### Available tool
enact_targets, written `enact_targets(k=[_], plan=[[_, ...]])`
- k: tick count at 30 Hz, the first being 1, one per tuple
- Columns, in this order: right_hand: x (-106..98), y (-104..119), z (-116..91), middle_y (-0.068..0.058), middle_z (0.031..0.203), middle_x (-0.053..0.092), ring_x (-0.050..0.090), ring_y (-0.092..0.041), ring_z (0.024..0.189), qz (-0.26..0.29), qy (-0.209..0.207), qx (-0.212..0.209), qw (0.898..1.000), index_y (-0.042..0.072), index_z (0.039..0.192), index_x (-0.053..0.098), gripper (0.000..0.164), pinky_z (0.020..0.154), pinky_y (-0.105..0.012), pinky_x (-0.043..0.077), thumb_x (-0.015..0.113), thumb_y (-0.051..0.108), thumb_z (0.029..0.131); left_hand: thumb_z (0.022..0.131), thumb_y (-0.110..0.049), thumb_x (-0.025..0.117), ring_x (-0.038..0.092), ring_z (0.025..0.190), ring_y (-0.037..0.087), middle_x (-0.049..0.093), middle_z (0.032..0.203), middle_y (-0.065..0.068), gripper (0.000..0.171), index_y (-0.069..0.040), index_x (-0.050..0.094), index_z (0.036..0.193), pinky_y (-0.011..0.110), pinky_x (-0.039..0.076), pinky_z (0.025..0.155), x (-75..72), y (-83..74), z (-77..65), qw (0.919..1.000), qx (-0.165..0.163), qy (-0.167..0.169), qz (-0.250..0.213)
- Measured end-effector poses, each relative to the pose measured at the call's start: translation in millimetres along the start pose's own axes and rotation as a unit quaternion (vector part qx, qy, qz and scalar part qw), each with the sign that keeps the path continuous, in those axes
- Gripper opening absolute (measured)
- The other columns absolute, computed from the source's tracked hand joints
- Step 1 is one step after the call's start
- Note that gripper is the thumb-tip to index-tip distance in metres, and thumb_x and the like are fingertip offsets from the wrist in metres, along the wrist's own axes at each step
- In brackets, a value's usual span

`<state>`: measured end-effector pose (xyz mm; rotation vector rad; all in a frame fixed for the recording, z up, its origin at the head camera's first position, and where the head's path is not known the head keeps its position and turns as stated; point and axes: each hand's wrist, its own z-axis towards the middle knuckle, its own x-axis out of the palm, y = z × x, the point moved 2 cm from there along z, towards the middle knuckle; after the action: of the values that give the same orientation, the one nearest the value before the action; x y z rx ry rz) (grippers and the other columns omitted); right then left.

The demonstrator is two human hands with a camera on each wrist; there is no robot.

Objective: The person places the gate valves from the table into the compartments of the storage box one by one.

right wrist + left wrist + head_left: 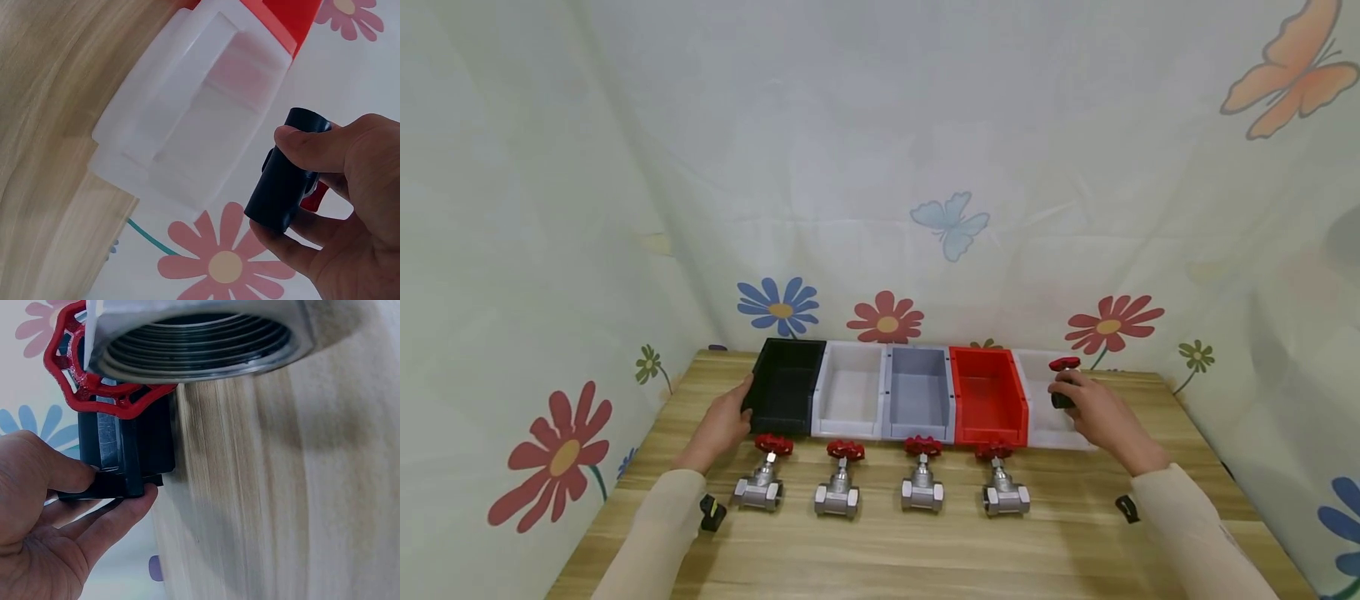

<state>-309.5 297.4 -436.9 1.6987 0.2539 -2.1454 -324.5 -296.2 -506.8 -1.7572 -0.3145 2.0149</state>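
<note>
My right hand (1101, 412) holds a valve with a black tubular body (281, 178) and a red handwheel (1064, 363) over the translucent white bin (206, 119) at the row's right end. In the right wrist view, thumb and fingers grip the black body near its two ends. On the left, my other hand (722, 425) pinches the side wall of the black bin (128, 459), thumb on one face and fingers on the other. Several silver valves with red handwheels stand in front of the bins; the leftmost valve (760, 487) is nearest my left hand.
Between the end bins sit a white bin (852, 387), a grey bin (919, 392) and a red bin (988, 396), side by side on the wooden table (880, 558). Behind them hangs a flower-patterned curtain (820, 208).
</note>
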Motion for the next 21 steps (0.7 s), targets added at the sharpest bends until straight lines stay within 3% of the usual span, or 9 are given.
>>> enact_targets(k=[11, 21], plan=[[19, -7, 12, -0.021, 0.127, 0.059, 0.061, -0.041, 0.105, 0.015, 0.037, 0.021, 0.999, 0.005, 0.12, 0.068, 0.042, 0.088, -0.056, 0.054, 0.075, -0.001, 0.08, 0.092, 0.003, 0.054, 0.048, 0.129, 0.049, 0.04, 0.146, 0.036, 0.066, 0.008, 0.025, 0.152, 0.06, 0.043, 0.102, -1.0, -0.8, -0.6, 1.0, -0.001, 0.001, -0.001], [37, -12, 17, -0.021, 0.128, 0.06, 0.059, -0.042, 0.11, 0.02, 0.047, 0.037, 0.998, 0.006, 0.12, 0.068, 0.04, 0.09, -0.057, 0.053, 0.075, 0.0, 0.081, 0.093, 0.002, 0.053, 0.047, 0.129, 0.049, 0.039, 0.147, 0.035, 0.066, 0.007, 0.023, 0.152, 0.06, 0.043, 0.102, -1.1, -0.6, -1.7, 1.0, 0.001, 0.005, -0.003]])
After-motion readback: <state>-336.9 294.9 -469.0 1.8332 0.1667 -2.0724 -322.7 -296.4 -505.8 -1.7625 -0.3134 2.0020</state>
